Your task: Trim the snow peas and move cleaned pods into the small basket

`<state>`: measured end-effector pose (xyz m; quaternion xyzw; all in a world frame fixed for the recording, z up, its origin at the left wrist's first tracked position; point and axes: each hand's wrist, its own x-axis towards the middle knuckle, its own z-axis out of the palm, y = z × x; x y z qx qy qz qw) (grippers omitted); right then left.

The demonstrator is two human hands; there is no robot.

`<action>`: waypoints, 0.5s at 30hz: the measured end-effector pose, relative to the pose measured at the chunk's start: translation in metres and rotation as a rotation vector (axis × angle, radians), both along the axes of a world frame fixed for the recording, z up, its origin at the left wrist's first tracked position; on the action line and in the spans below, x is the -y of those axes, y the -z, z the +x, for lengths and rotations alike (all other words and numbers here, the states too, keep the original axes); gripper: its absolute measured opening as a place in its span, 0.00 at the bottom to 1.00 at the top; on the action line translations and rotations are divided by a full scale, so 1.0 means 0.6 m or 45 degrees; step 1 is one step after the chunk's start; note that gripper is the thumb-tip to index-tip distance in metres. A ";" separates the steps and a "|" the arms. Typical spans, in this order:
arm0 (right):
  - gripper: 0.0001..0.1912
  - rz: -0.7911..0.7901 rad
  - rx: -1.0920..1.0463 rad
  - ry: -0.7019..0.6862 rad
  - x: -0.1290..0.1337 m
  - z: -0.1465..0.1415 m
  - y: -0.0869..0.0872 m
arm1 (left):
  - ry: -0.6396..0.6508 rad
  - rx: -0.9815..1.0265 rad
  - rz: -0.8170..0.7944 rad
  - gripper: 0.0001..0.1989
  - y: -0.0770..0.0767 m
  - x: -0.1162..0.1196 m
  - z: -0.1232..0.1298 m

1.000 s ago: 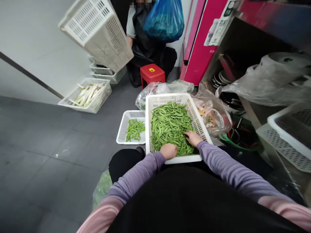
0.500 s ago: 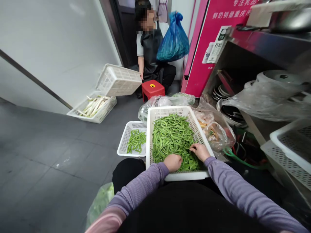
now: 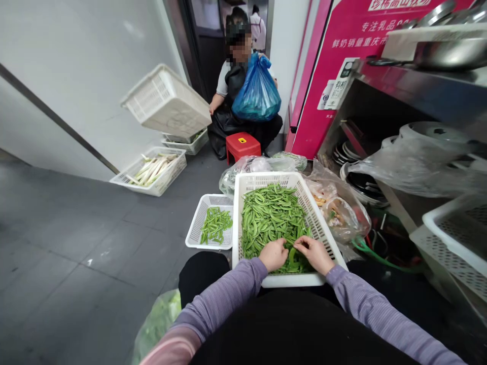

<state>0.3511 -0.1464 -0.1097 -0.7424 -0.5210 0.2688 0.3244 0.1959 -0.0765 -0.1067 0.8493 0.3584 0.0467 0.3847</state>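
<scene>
A heap of green pea pods [image 3: 272,213] fills the large white plastic basket [image 3: 335,253] in front of my lap. Low over the near part of the heap, my left hand [image 3: 274,254] is closed with its fingers curled in a pinch. My right hand [image 3: 315,254] pinches close beside it, thumb and forefinger pressed together. A pod shows between my two hands, at the fingertips; the exact grip on it is partly hidden. To the left, a smaller white basket [image 3: 193,230] holds a small pile of pods.
A crouching person [image 3: 238,66] holds a blue bag [image 3: 256,94] and a tilted white crate [image 3: 167,99]. Before them stands a red stool [image 3: 243,147]. A crate of pale stalks [image 3: 154,170] sits by the wall. Plastic bags [image 3: 338,210] and a metal shelf [image 3: 397,203] flank me on the right.
My right hand has moved down and left, closer to my left hand. Across the room, the person has swung the white crate up and left, uncovering another crate, and lowered the blue bag.
</scene>
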 end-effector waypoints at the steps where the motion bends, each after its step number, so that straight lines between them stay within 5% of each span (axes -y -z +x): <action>1: 0.13 0.006 -0.042 0.011 0.000 -0.005 -0.004 | -0.019 0.054 -0.014 0.17 0.000 0.001 0.000; 8: 0.18 0.014 -0.368 0.142 -0.002 -0.015 -0.009 | -0.249 0.255 -0.161 0.15 0.002 -0.001 0.001; 15: 0.20 0.006 -0.538 0.144 0.005 -0.032 -0.018 | -0.361 0.513 -0.946 0.22 0.015 0.001 0.009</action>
